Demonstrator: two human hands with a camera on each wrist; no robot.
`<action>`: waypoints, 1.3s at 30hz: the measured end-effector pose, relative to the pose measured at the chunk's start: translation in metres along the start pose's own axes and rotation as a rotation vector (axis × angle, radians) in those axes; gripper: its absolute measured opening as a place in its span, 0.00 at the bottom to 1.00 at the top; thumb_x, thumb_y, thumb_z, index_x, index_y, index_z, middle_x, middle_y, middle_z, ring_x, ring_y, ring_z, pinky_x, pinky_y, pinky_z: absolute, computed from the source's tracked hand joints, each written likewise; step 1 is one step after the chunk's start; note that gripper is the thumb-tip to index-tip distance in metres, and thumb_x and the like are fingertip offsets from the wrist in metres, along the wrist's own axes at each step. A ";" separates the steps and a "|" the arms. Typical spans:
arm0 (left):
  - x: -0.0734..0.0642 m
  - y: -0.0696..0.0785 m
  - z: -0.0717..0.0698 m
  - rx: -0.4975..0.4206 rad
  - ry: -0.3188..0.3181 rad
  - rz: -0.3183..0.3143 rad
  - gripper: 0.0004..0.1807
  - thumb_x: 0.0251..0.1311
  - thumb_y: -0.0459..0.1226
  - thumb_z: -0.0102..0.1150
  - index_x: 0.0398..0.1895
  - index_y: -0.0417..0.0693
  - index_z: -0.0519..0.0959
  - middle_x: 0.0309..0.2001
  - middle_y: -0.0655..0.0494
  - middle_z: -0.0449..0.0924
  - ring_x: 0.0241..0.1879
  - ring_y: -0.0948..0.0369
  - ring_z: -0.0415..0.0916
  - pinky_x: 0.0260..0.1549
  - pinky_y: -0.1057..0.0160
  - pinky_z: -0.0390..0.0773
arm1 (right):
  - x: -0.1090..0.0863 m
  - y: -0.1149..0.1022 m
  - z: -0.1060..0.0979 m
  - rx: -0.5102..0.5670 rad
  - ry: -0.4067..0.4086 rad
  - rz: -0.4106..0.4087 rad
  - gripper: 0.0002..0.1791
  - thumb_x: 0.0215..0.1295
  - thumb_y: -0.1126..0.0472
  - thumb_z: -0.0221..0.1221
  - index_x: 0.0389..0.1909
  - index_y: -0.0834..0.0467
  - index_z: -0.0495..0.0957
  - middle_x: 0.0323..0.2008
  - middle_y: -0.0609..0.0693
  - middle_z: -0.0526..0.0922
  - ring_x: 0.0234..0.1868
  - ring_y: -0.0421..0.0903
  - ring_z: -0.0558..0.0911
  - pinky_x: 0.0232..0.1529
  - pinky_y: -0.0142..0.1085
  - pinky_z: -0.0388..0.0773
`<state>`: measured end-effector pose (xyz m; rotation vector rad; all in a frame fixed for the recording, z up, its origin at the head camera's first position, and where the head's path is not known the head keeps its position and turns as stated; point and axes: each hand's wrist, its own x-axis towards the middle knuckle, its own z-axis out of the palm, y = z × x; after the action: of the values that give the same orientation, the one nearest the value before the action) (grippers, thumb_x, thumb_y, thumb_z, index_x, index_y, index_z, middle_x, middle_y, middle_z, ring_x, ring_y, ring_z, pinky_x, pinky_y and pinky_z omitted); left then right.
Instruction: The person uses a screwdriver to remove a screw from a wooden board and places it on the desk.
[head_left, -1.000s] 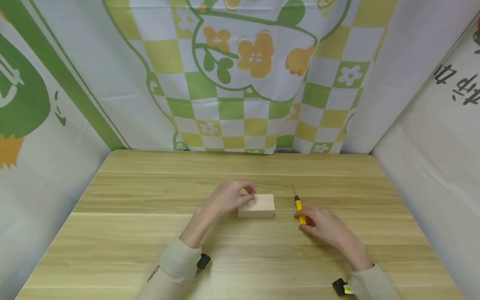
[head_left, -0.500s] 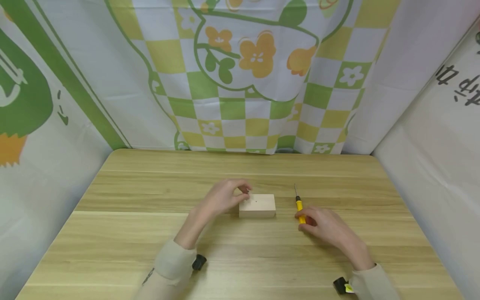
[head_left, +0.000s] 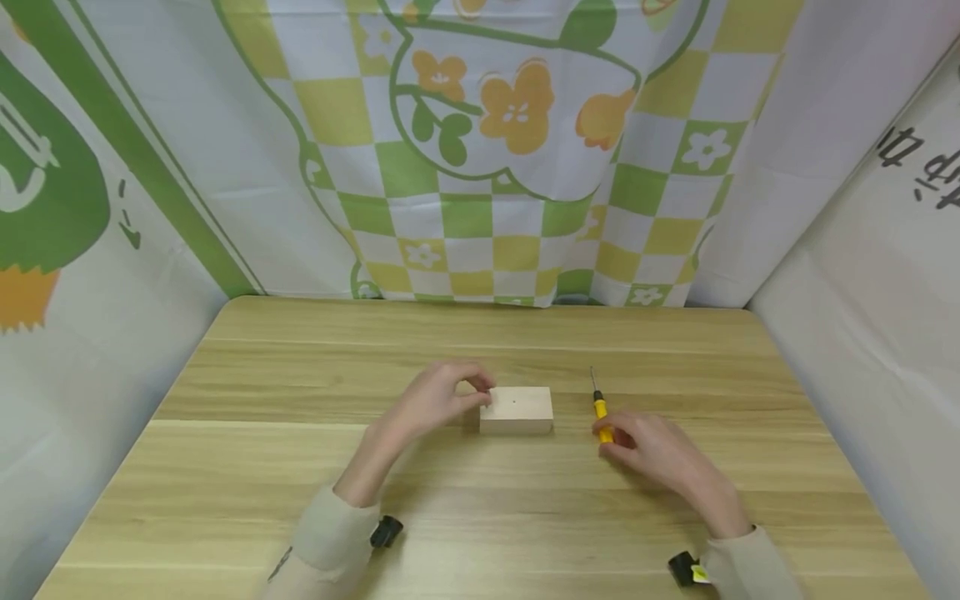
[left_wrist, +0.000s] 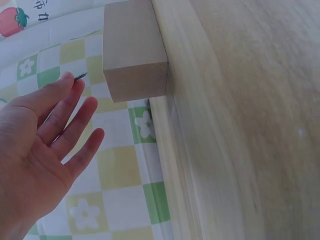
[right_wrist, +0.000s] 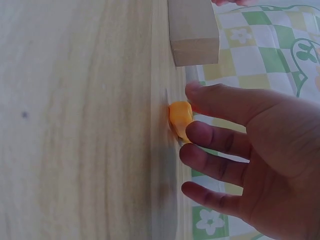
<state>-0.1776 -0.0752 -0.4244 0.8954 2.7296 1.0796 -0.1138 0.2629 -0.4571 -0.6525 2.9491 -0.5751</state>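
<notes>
My left hand [head_left: 438,398] pinches a small dark screw [left_wrist: 80,76] between thumb and forefinger; its other fingers are spread. It is beside the left end of a pale wooden block [head_left: 528,404], which has a small dark hole in its top face. To the block's right, a screwdriver [head_left: 600,407] with a yellow handle lies on the table, its thin shaft pointing away. My right hand [head_left: 654,446] has thumb and forefinger loosely about the handle's near end. In the right wrist view the yellow handle [right_wrist: 180,119] shows end-on by the fingertips.
The wooden table [head_left: 480,508] has a straight back edge. Behind it hangs a checked, flowered curtain [head_left: 465,208], with white cloth at both sides. A black device [head_left: 386,532] sits at the left cuff and another black device [head_left: 682,569] at the right.
My left hand has drawn back leftward from above the hole with the screw, uncovering the block's top. The right hand and screwdriver stay in place.
</notes>
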 end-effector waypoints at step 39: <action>-0.042 -0.018 0.009 -0.254 -0.235 -0.079 0.11 0.60 0.38 0.67 0.45 0.47 0.87 0.43 0.55 0.88 0.38 0.64 0.82 0.38 0.69 0.81 | 0.005 -0.005 -0.002 -0.006 0.053 -0.100 0.15 0.64 0.56 0.66 0.50 0.53 0.83 0.24 0.35 0.76 0.23 0.28 0.68 0.23 0.24 0.69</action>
<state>-0.1491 -0.1031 -0.4491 0.8102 2.3538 1.1880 -0.1172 0.2574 -0.4534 -0.8015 2.9816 -0.6004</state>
